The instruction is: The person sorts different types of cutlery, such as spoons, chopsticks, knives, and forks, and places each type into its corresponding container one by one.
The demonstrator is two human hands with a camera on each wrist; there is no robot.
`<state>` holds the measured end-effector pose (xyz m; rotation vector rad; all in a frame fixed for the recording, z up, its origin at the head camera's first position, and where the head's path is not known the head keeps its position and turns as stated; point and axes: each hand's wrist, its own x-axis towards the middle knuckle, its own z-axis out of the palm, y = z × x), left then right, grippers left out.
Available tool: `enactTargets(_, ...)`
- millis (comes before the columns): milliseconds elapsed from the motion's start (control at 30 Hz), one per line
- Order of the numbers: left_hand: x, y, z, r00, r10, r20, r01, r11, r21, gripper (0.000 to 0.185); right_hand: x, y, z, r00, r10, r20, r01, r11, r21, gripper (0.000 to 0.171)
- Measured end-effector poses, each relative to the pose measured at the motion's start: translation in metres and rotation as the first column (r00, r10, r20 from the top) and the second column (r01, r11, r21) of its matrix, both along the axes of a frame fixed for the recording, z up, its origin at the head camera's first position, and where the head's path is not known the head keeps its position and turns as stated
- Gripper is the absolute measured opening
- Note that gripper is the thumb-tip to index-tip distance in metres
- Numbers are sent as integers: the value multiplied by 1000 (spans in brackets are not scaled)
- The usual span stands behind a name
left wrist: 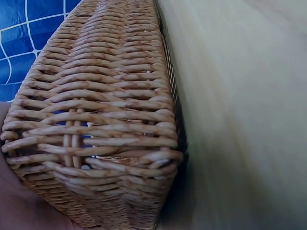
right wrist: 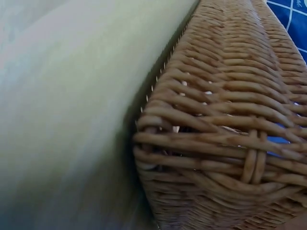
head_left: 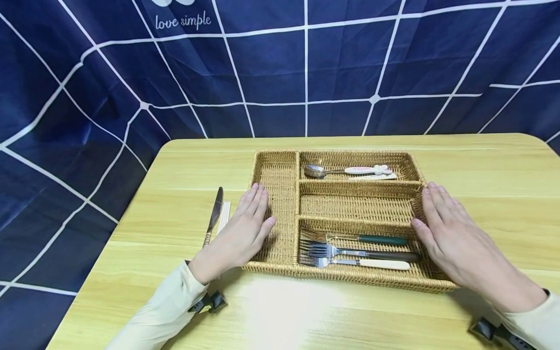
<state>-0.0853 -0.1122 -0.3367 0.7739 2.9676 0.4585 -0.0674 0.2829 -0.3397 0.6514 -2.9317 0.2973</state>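
A woven wicker cutlery tray (head_left: pixel 295 270) rests on the table between both hands. My left hand (head_left: pixel 239 232) lies along its left wall, fingers straight at the rim and thumb over the left compartment. At the right wall is my right hand (head_left: pixel 459 238), its fingers extended and thumb reaching over the rim. In the top compartment lies a spoon with a white rabbit-shaped handle (head_left: pixel 363 170), beside another white handle (head_left: pixel 372 177). The bottom compartment holds a green-handled fork (head_left: pixel 382 240), a dark-handled fork (head_left: pixel 391 255) and a cream-handled fork (head_left: pixel 385 264). The wrist views show the tray's woven corners (left wrist: pixel 96 143).
Left of the tray, a table knife (head_left: pixel 216 211) and white chopsticks (head_left: pixel 224 214) lie on the wooden table (head_left: pixel 175 194), partly hidden by my left hand. A dark blue cloth with white lines (head_left: pixel 271 73) hangs behind the table and along its left side.
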Motion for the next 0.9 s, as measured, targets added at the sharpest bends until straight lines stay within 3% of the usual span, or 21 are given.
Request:
enactTargets(167,0,-3,1,1000,16,-1,-16,998,58,60,1,-1,-3,1000,-12,-2,12,1000,-10,58)
enactTargets(267,-1,-10,5,996,85,-40,-79,987,142,61,1,-1,-4,1000,-19,8,19,1000,-16,58)
enactTargets(367,-2,-22,9,973,203,-114,-173,958,229,56,2,-1,-4,999,-29,20,29,999,-19,58)
enactTargets(467,1,-36,10,938,298,-175,-250,934,254,38,3,-1,-4,999,-36,24,37,999,-21,58)
enactTargets(567,7,-51,6,913,359,-194,-321,925,201,25,3,-1,-3,999,-40,23,40,999,-22,58)
enactTargets(700,19,-69,0,896,391,-213,-371,920,126,21,3,-1,-3,999,-45,26,46,998,-30,59)
enactTargets(833,30,-81,-5,902,380,-205,-380,924,41,24,2,-1,-3,999,-45,28,46,998,-46,60)
enactTargets(900,33,-84,-7,918,368,-148,-374,927,-17,26,2,-1,-3,999,-43,28,44,998,-51,60)
